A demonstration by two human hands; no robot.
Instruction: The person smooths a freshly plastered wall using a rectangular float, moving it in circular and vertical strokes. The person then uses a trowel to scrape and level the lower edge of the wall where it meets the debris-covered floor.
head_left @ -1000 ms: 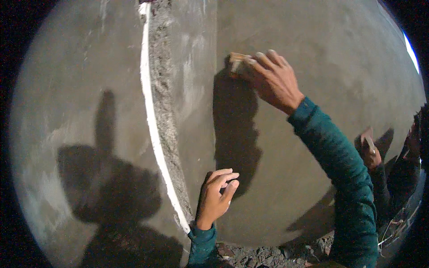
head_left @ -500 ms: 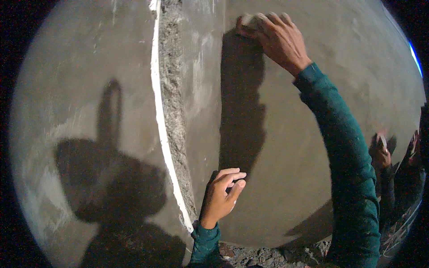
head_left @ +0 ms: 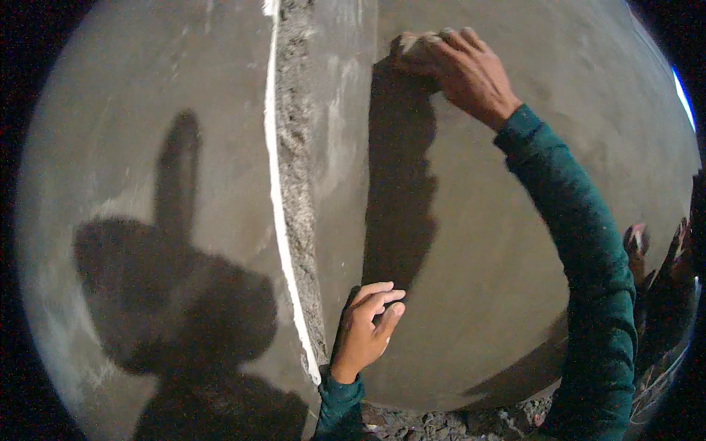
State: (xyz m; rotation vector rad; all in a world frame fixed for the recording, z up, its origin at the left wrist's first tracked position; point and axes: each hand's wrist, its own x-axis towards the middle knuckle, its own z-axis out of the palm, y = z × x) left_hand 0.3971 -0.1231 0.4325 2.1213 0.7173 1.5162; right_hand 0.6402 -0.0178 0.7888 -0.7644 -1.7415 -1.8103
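Note:
High on the smooth grey plastered wall (head_left: 500, 242), my right hand (head_left: 476, 82) is closed round a small greyish block (head_left: 412, 50) that looks like a sponge. It presses the block to the surface just right of a vertical edge. Most of the block lies hidden under the fingers. Lower down, by that same edge, my left hand (head_left: 365, 327) has its fingers loosely bent and the thumb apart, holding nothing. Whether it touches the wall I cannot tell. Both arms wear dark green sleeves.
Left of the edge, a white strip (head_left: 278, 198) runs down beside a rough band of mortar (head_left: 298, 147). Rubble (head_left: 456, 424) lies along the foot of the wall. Another person's hand (head_left: 636, 241) shows at the far right. Dark shadows fall over the wall.
My right hand and the block have shifted slightly down and right in the picture. The white strip also sits further right. My left hand stays nearly where it was.

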